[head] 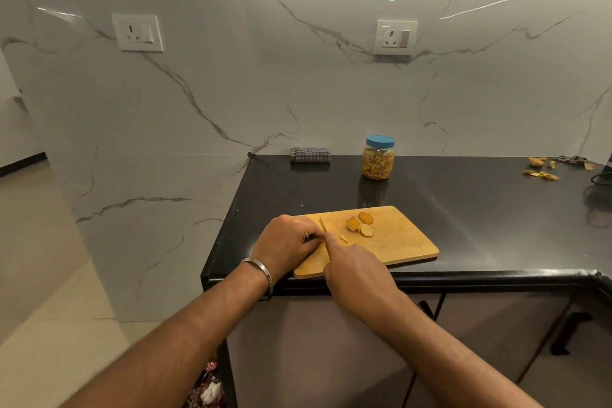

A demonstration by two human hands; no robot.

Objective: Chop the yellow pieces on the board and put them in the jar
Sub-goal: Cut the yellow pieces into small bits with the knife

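Black stone bench carries a wooden chopping board [397,242] where yellow pieces [360,225] lie mostly unchopped, left hand [286,238] gripping a small knife [323,224], right hand [356,267] curled beside it, blue-lidded plastic jar [379,157] unopened.

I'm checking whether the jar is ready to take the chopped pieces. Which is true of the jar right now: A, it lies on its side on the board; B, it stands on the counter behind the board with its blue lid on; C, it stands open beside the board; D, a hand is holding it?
B: the jar stands upright on the black counter beyond the cutting board, blue lid on, neither hand touching it.
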